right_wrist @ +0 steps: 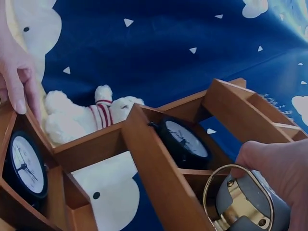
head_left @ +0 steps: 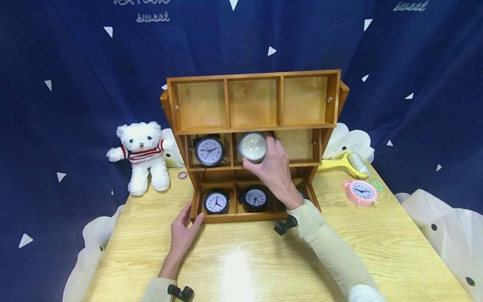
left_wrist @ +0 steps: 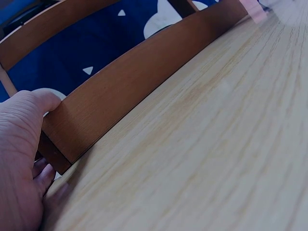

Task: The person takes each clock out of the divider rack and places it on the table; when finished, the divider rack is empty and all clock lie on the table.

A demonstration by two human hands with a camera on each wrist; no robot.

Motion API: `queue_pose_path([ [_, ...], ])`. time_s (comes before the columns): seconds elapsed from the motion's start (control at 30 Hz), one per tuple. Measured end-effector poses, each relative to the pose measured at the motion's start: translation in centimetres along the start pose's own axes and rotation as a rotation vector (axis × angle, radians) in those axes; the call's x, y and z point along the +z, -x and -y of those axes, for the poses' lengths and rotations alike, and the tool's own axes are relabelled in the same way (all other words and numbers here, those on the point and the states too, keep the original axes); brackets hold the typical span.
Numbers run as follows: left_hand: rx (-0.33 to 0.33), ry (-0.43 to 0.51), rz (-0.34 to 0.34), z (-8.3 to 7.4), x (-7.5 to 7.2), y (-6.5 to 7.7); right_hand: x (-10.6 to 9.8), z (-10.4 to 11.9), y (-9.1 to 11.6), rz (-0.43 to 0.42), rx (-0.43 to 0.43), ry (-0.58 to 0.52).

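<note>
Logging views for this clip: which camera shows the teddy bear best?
Head view: the teddy bear shows whole, facing the camera. The right wrist view shows it sideways, partly behind the wooden shelf; the left wrist view lacks it.

The shelf (head_left: 241,217) is smooth wood, the held clock (head_left: 253,147) partly shiny golden metal, the bear (head_left: 142,153) fluffy plush.

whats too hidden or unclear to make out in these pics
Item in the bottom right compartment: head view, mostly behind the right hand and wrist.
Numerals on the held clock: head view, too pale and small to read.
Upper-left curtain lettering: head view, cut by the top edge.
Pink patch: left wrist view, blurred and cut by the top edge.
</note>
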State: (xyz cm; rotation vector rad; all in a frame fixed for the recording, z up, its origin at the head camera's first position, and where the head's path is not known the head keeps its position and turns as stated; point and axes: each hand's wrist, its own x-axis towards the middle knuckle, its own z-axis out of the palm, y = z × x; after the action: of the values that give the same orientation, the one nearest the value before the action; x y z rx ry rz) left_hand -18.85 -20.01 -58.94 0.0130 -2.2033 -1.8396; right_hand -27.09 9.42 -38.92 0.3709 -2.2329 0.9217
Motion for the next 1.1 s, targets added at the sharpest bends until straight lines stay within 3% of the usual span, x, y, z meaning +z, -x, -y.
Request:
queue_pose_path([
  [0.6, 0.003, -0.029, -0.027, 0.0, 0.0, -0.1, -4.5, -0.9, 3.1, -0.011, 0.035, -0.066],
  [1.1, -0.012, -0.039, -0.011, -0.4, 0.2, 0.1, -7.8, -3.7, 5.8, -0.019, 0.088, -0.065],
])
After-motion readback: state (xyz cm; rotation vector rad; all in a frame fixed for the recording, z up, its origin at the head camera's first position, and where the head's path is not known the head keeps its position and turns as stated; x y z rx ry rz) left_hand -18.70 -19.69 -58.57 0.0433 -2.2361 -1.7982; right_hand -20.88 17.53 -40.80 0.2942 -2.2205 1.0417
